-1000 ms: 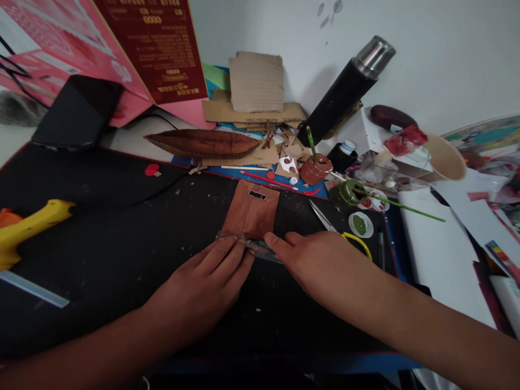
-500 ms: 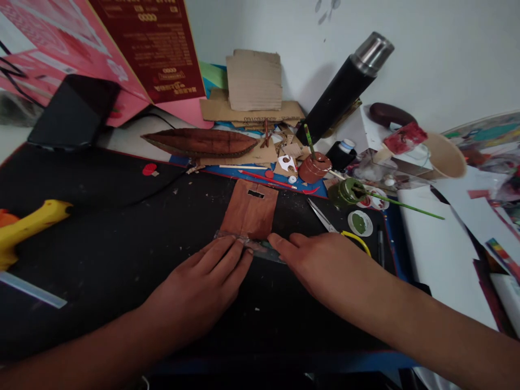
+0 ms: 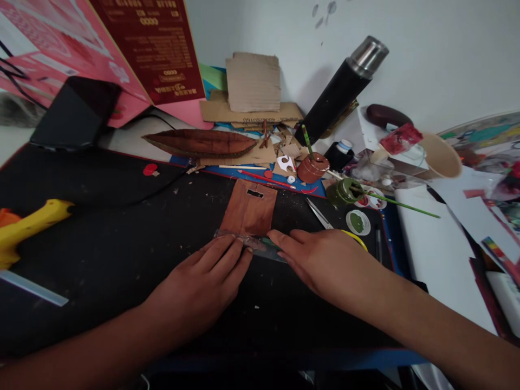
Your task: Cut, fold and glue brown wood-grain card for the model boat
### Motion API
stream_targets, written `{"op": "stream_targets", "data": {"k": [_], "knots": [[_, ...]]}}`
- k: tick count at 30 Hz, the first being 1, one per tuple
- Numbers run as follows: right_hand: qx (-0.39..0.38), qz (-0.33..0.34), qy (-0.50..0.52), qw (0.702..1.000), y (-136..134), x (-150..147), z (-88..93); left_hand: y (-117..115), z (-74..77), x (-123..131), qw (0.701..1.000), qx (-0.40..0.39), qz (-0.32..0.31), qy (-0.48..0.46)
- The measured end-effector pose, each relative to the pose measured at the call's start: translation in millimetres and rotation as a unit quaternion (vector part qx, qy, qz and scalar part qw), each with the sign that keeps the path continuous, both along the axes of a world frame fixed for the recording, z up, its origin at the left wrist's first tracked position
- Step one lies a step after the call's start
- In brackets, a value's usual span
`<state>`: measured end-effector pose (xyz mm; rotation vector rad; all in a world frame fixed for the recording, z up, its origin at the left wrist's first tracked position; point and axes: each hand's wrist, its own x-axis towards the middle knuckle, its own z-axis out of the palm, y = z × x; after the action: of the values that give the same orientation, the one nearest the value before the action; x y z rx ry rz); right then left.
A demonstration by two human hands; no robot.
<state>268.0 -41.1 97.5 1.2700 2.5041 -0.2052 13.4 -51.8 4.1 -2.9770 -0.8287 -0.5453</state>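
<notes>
A brown-painted cardboard piece (image 3: 249,211) with a small dark rectangular slot near its top lies flat on the black work surface. Across its near edge runs a clear plastic strip (image 3: 264,251), with a bit of green showing by its right part. My left hand (image 3: 207,276) presses stretched fingers down on the strip's left part. At the right part, my right hand (image 3: 317,254) has its index fingertip by the card's near right corner and its other fingers curled at the strip. Beyond that hand lie scissors (image 3: 319,214) with yellow handles, partly covered by it.
A brown boat shape (image 3: 199,143) rests at the back beside cardboard scraps (image 3: 254,81). Open brown (image 3: 312,169) and green (image 3: 344,193) paint jars stand back right, near a black flask (image 3: 335,100). A yellow glue gun (image 3: 36,225) lies left, a phone (image 3: 77,114) behind.
The view has shifted slightly. My right index fingertip has lifted a little along the card's corner, showing more green at the strip. My left hand stays in place.
</notes>
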Motion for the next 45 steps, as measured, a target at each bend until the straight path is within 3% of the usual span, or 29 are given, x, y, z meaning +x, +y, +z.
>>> {"op": "stream_targets", "data": {"k": [13,28,45], "knots": [[0.000,0.020,0.009,1.000,2,-5,-9.9,0,-1.9,1,1.000,-0.002,0.004,-0.003],[-0.033,0.023,-0.045,0.998,5,-12,0.4,0,-0.2,0,1.000,-0.006,0.001,-0.008],[-0.057,0.003,-0.032,0.998,4,-8,3.9,0,1.1,0,1.000,-0.018,0.005,0.011]]}}
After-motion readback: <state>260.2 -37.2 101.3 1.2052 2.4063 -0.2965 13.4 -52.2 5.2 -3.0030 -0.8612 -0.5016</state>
